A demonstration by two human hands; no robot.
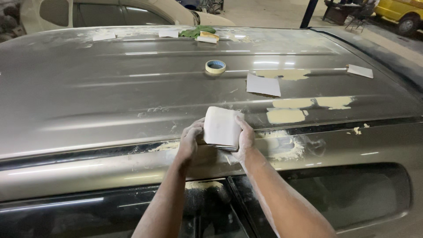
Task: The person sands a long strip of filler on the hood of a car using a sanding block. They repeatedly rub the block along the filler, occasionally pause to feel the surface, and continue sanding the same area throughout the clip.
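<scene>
A folded sheet of sandpaper is held at the edge of the car roof, gripped from one side by the left hand and from the other by the right hand, with the fingers of both curled tight around it. A roll of tape is seen farther back on the car roof, a loose paper sheet just beside it, and pale filler patches near the sandpaper.

The dusty car roof carried a tape roll mid-panel, sandpaper sheets to its right, and a green cloth far back.
</scene>
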